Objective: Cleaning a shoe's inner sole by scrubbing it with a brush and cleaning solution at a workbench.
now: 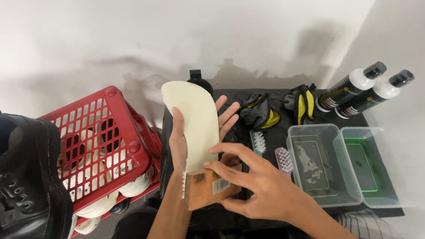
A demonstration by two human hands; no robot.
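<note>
left hand (188, 132): palm up behind a cream shoe insole (195, 124), thumb over its left edge, fingers spread out past its right edge. Holding it upright, toe end up.
right hand (252, 186): wrapped around a wooden-backed brush (210, 188), fingers curled over the block, index finger lifted toward the insole.
brush: pressed against the insole's lower end, white bristles showing on its left side, sticker label on the wood.
insole position: centre of view, above the black mat (274, 95), just right of the red crate.
red crate (110, 141): left of the hands, white shoes inside, partly visible through the slats.
black boot (26, 177): far left edge, laces showing.
small brushes (270, 150): green and pink handles, lying on the mat right of the hands.
clear tubs (343, 166): two, side by side at right, one with a green tint.
bottles (365, 90): two black-and-white ones, leaning at back right.
cloths (283, 106): grey and yellow, bunched at the back of the mat.
</note>
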